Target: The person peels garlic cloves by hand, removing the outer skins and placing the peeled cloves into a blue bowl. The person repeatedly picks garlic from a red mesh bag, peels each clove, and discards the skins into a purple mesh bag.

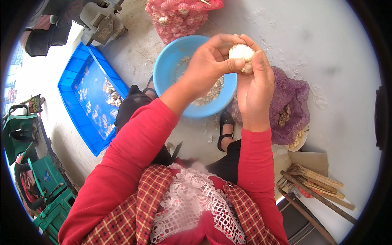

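A pale garlic bulb [242,55] is held between both my hands, above the right rim of a light blue plastic basin [162,72]. My left hand [211,58] has its thumb pressed across the bulb's lower side and its fingers curled over the top. On the bulb's right side, the thumb and fingers of my right hand [255,79] grip it. Loose garlic skins [211,93] lie in the basin, which my left forearm partly hides.
A blue rectangular tray [92,101] with garlic bulbs [114,99] lies left. Behind the basin stands a pink mesh sack of garlic [180,21]. At right are a purple mesh bag [288,95], a bowl of cloves [297,141] and a straw broom [315,180]. Green machinery [49,177] stands far left.
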The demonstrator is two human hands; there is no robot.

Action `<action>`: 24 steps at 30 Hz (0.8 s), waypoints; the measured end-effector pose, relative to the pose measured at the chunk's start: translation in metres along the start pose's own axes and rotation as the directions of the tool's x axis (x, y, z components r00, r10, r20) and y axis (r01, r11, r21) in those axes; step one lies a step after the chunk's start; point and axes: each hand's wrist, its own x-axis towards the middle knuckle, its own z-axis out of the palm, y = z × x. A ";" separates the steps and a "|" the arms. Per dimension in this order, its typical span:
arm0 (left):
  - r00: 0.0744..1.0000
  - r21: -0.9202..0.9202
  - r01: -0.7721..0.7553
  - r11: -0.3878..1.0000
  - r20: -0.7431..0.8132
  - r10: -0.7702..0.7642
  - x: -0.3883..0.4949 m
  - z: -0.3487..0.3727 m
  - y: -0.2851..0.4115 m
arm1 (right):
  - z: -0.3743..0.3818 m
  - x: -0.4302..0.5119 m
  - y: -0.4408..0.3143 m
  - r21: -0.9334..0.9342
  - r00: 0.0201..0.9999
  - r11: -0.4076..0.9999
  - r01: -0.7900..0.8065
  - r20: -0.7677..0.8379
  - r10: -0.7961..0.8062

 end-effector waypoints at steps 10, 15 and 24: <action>0.997 0.068 -0.037 0.997 0.072 0.032 -0.005 0.004 0.002 | -0.010 0.001 0.004 0.213 0.995 0.975 -0.061 -0.070 0.077; 0.997 -0.067 -0.050 0.996 0.056 0.054 -0.003 0.008 0.002 | -0.003 -0.004 -0.003 0.227 0.998 0.974 0.009 -0.063 0.005; 0.999 -0.225 0.000 0.974 0.043 0.010 -0.005 0.000 -0.003 | -0.003 -0.002 0.000 0.043 0.996 0.998 0.049 0.075 -0.052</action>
